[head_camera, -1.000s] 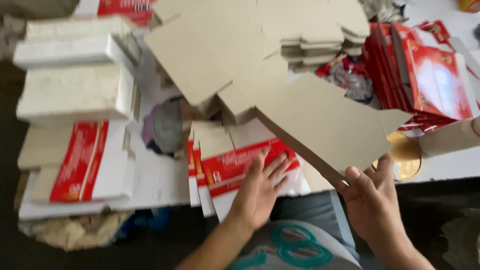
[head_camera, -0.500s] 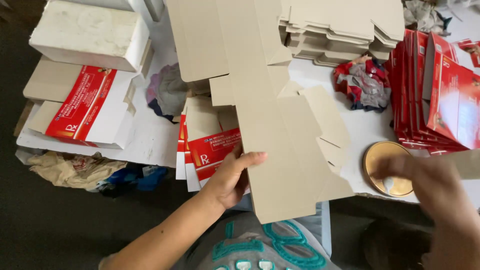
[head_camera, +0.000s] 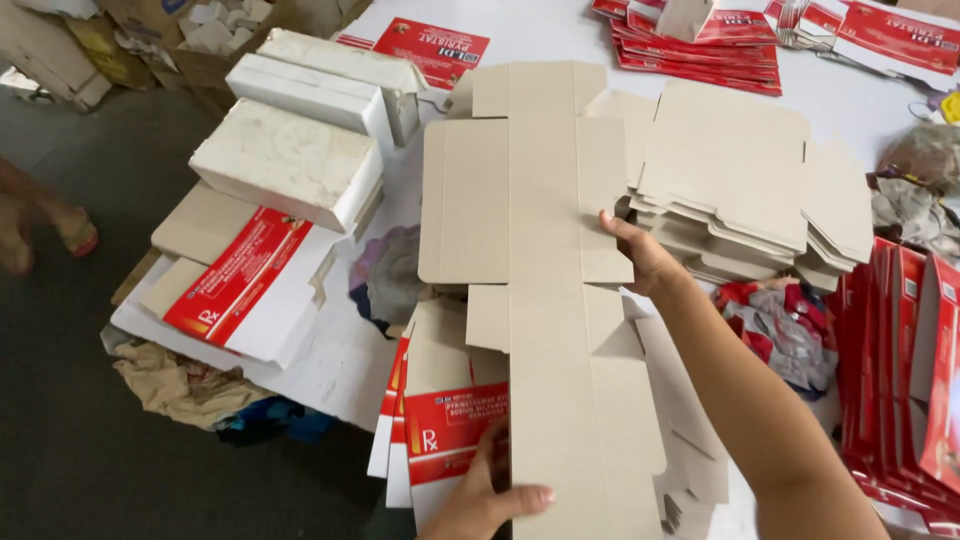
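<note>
Flat carton blank held at both ends

Carton blank (head_camera: 545, 300) lies grey side up over the white surface (head_camera: 560, 40). Left hand (head_camera: 480, 505) pinches its near end, thumb on top; right hand (head_camera: 645, 258) fingers grip its right edge, beside the stack of blanks (head_camera: 740, 190).

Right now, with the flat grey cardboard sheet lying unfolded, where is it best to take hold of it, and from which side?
Probably by its long edges. The cardboard sheet lies flat and long, so one grip would let it sag. The left hand pinches the near end from below, and the right hand holds the right edge midway. Coming from the near end and the right side avoids the stack of flat boxes beyond.
</note>
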